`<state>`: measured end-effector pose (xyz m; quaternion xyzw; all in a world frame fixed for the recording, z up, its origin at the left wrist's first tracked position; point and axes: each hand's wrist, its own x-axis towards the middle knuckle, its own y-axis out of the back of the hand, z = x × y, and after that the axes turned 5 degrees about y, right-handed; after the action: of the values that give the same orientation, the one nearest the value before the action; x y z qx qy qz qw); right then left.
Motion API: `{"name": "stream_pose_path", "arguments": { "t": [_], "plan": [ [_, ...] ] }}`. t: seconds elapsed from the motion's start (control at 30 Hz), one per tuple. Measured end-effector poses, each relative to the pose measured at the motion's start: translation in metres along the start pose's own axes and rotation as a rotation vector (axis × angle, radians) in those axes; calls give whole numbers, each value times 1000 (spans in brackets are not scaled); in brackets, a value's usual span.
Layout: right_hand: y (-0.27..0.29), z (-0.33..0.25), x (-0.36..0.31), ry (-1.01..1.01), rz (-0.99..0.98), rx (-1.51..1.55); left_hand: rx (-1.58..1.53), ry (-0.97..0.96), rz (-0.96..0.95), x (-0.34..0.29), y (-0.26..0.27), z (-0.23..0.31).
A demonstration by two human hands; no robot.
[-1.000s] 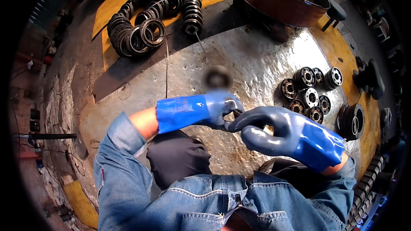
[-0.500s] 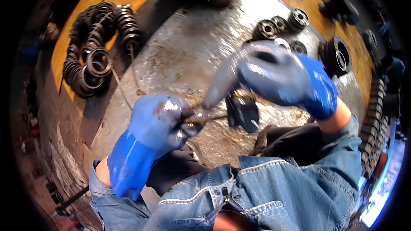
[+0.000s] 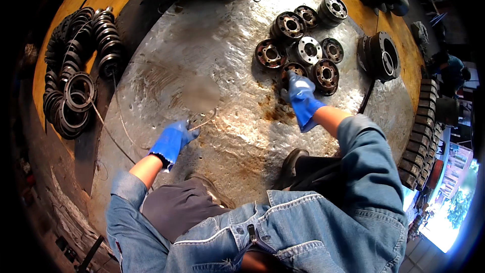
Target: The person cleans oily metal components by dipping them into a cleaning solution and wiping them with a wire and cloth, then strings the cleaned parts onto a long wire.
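My left hand (image 3: 174, 140), in a blue rubber glove, is closed around a thin rope (image 3: 206, 120). The rope's short end sticks out past the fingers and curls upward over the metal plate. My right hand (image 3: 301, 92), gloved the same way, reaches forward with its fingers closed on a rusty flanged metal ring (image 3: 293, 70). That ring sits at the near edge of a cluster of similar round parts with bolt holes, among them a bright silver ring (image 3: 309, 50) and a dark brown ring (image 3: 325, 76). My right fingertips are partly hidden against the part.
Long strings of dark metal rings (image 3: 108, 40) lie at the left, with larger loose rings (image 3: 80, 92) at their near end. A thick black cylinder (image 3: 380, 55) stands at the right of the worn metal plate (image 3: 166, 65). A ribbed stack (image 3: 419, 136) runs along the right side.
My hands were together at the middle, around the rope and a dark round part. Now they are apart: the left keeps the rope, the right has reached to the ring cluster. The view has shifted.
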<state>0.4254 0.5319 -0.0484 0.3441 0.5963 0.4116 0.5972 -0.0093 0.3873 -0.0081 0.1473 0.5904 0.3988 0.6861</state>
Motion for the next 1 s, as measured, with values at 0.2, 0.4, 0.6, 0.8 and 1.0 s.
{"name": "stream_pose_path", "arguments": {
  "t": [0.2, 0.4, 0.6, 0.8, 1.0],
  "plan": [
    [-34, -1, -6, 66, -21, -46, 161, 164, -216, 16, -30, -7],
    [-16, -9, 1, 3, -53, 50, 258, 358, -265, 17, 1, 4],
    [12, -66, -9, -31, -241, 908, 314, 416, -267, 2, 10, -10],
    [9, -192, -58, 123, -571, 1783, 285, 349, -251, -21, 24, -5],
    [16, -263, -83, 318, -698, 1391, 252, 314, -209, -25, 5, -41]
  ]
}}
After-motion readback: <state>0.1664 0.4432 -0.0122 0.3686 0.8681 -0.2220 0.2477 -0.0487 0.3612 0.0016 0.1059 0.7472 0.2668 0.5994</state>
